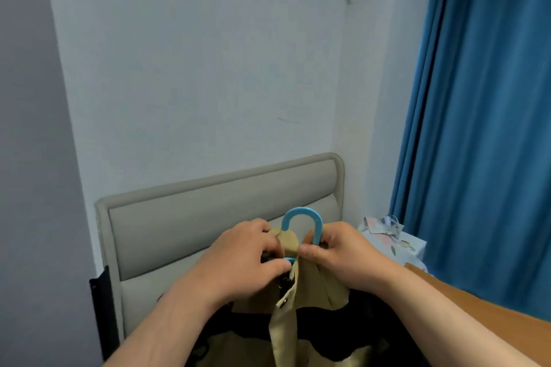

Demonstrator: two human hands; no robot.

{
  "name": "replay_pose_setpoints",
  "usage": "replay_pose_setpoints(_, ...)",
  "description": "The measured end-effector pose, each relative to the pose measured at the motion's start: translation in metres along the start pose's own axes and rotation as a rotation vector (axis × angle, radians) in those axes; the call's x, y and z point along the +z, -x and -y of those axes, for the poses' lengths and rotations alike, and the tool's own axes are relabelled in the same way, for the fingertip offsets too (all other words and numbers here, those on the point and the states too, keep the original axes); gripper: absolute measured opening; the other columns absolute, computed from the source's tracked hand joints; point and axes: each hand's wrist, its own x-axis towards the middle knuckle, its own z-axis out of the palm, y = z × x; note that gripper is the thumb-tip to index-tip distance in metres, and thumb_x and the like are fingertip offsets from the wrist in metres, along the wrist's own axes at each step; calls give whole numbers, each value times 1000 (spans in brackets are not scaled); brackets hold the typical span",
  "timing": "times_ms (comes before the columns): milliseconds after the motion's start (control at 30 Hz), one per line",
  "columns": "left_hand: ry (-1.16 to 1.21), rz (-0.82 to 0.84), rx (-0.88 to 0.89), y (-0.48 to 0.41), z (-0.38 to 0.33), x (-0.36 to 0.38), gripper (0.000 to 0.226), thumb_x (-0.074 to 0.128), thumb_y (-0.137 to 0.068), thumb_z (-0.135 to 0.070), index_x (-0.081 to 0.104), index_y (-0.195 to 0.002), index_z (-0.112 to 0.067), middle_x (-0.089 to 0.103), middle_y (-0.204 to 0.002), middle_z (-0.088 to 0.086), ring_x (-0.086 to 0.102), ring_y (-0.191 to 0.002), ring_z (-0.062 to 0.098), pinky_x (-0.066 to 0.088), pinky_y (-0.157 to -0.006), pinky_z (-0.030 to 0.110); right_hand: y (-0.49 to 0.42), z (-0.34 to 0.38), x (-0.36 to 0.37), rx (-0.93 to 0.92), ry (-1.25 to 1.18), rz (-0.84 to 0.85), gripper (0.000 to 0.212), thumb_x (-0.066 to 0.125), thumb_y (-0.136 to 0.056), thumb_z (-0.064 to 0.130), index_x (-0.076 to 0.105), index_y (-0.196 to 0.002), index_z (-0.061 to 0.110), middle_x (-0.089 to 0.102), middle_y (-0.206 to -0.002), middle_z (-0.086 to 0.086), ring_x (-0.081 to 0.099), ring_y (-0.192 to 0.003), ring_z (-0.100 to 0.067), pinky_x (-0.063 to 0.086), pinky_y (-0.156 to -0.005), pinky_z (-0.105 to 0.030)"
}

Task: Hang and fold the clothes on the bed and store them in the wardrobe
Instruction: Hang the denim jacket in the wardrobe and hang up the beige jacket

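Two hands hold one tan jacket up by its collar, on a blue hanger, in front of the headboard. The left hand and right hand both pinch the cloth. If a pinch slips, the collar could slide off the hanger.

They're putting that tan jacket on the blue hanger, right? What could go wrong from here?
The jacket looks unfastened in front, so it may slide off the hanger when lifted. The left hand and right hand both grip it only near the top. If its shoulders sit unevenly on the hidden arms, one side could slip off.
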Motion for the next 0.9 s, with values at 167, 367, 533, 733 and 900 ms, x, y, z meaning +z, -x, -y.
replay_pose_setpoints(167, 54, 136, 6, -4, -16, -20, 28, 46, -82, -60, 65, -82, -40, 52, -90, -13, 53, -86, 3, 44, -75, 29, 7, 23, -13, -35, -54, -40, 16, 69, -89, 25, 71, -76, 17, 66, -69, 1, 53, -62, 2, 42, -61, -14)
replay_pose_setpoints(367, 15, 266, -51, -10, -29, -17, 37, 47, -84, -54, 55, -75, -19, 60, -83, 0, 59, -79, 15, 50, -74, 41, 14, 30, -17, -63, -37, -40, 11, 75, -82, 26, 69, -75, 19, 64, -74, 7, 56, -68, 0, 44, -65, -15)
replay_pose_setpoints(533, -101, 133, -36, -19, -36, -19, 39, 42, -92, -54, 48, -65, -27, 51, -83, -11, 50, -78, 10, 42, -69, 32, 23, 17, -41, -32, -6, -180, 20, 57, -90, 49, 54, -110, 45, 56, -107, 23, 56, -89, 3, 44, -79, -17)
replay_pose_setpoints(733, -116, 8, -39, -29, -52, -51, 32, 41, -95, -50, 47, -65, -38, 45, -86, -18, 48, -82, 1, 39, -71, 29, 64, -24, -79, 30, 442, -217, 28, 43, -92, 59, 52, -90, 33, 60, -88, 15, 55, -83, -5, 44, -69, -26)
replay_pose_setpoints(900, -168, -40, -9, -34, -80, -79, 33, 40, -95, -49, 45, -63, -42, 43, -87, -19, 45, -86, 1, 43, -77, 31, 77, -13, -109, -76, 469, -256, 34, 36, -99, 50, 53, -92, 21, 61, -88, 6, 55, -85, -14, 47, -79, -38)
